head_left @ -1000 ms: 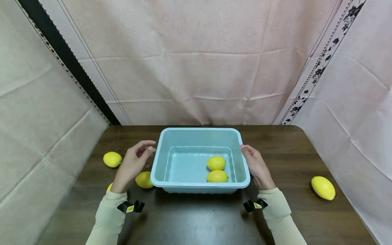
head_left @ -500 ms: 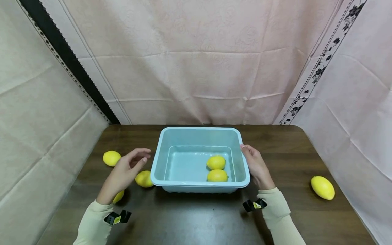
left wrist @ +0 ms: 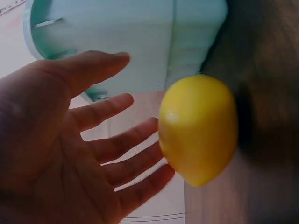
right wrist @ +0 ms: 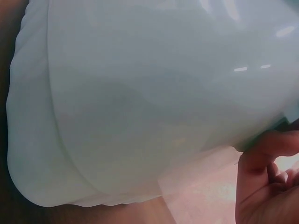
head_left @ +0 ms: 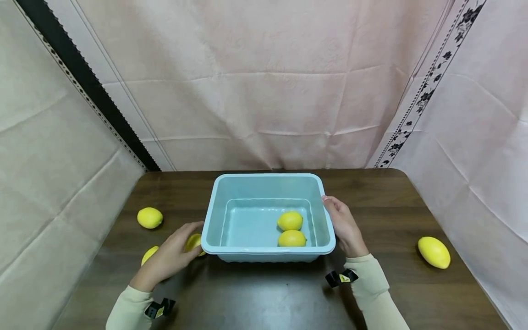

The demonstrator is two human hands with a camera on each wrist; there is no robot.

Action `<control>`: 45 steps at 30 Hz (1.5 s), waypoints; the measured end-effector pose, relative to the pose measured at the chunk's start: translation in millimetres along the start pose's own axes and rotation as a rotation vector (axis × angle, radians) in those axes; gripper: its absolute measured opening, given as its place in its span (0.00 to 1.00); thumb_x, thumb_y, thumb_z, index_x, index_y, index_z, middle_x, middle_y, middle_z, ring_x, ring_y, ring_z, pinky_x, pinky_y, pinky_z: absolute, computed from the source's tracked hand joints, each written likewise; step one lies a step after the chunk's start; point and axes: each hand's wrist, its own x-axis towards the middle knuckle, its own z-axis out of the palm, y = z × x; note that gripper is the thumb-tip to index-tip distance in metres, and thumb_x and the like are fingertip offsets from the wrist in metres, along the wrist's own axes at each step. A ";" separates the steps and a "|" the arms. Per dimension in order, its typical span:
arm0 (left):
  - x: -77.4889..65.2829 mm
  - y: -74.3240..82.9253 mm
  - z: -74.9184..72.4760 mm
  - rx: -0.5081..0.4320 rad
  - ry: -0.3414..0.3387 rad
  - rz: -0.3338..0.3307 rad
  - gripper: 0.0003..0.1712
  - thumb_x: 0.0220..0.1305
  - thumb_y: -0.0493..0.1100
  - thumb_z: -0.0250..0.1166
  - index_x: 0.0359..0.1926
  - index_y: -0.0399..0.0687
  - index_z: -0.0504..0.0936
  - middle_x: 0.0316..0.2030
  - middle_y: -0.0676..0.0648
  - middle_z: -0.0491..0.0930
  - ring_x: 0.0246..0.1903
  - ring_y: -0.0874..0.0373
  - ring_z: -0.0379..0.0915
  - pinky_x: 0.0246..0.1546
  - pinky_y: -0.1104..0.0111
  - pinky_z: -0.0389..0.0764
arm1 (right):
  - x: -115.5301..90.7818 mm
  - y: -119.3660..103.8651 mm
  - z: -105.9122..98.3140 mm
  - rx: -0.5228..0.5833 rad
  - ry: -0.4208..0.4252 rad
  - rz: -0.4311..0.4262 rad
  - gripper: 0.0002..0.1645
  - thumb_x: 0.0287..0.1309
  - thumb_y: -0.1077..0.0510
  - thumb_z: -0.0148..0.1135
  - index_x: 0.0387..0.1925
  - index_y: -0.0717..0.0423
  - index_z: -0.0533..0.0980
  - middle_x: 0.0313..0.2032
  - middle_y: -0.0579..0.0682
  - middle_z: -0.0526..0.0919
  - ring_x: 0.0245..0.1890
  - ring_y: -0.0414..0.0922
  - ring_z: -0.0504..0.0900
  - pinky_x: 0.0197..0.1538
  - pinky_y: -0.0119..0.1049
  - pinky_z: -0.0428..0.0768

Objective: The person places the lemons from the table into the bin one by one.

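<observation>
A light blue plastic basin (head_left: pixel 268 250) stands mid-table with two lemons inside, a rear lemon (head_left: pixel 290 221) and a front lemon (head_left: pixel 292 238). My right hand (head_left: pixel 344 224) grips its right rim, thumb on top. In the right wrist view the curled fingers (right wrist: pixel 266 158) are at the rim beside the basin's wall (right wrist: pixel 140 102). My left hand (head_left: pixel 175 252) reaches over a lemon (head_left: pixel 193 243) left of the basin. Seen from the left wrist, the fingers (left wrist: pixel 119 140) are spread and extended, with fingertips right at that lemon (left wrist: pixel 198 130).
Another lemon (head_left: pixel 150 217) lies at the back left, and one more lemon (head_left: pixel 149 254) is partly hidden behind the left hand. Far right on the brown wooden table (head_left: pixel 264 302) sits a lemon (head_left: pixel 434 252). Pale cloth (head_left: pixel 264 91) hangs behind and at both sides.
My left hand has left the basin's left side, drawn back toward me, then lowered over the lemon beside the basin. The right hand keeps its grip on the rim.
</observation>
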 end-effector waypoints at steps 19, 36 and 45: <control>-12.8 -2.8 27.4 0.133 -0.020 -0.195 0.38 0.64 0.37 0.76 0.72 0.37 0.73 0.65 0.35 0.74 0.57 0.42 0.76 0.54 0.45 0.80 | -4.7 6.2 5.5 0.021 -0.005 -0.010 0.34 0.83 0.38 0.43 0.68 0.62 0.69 0.52 0.61 0.79 0.45 0.48 0.84 0.46 0.39 0.87; -5.8 -2.0 35.5 0.162 -0.030 -0.144 0.45 0.52 0.24 0.78 0.72 0.36 0.73 0.61 0.34 0.75 0.55 0.39 0.77 0.53 0.42 0.81 | 4.4 1.6 -1.4 0.020 0.006 -0.018 0.33 0.82 0.38 0.47 0.64 0.62 0.71 0.50 0.61 0.79 0.45 0.48 0.84 0.45 0.37 0.87; -1.0 -2.5 33.8 0.147 -0.009 -0.257 0.50 0.49 0.38 0.86 0.71 0.32 0.71 0.58 0.31 0.76 0.45 0.43 0.77 0.43 0.47 0.82 | 2.5 5.0 1.2 0.007 0.021 -0.021 0.33 0.82 0.37 0.47 0.63 0.62 0.72 0.49 0.62 0.80 0.44 0.49 0.84 0.43 0.37 0.87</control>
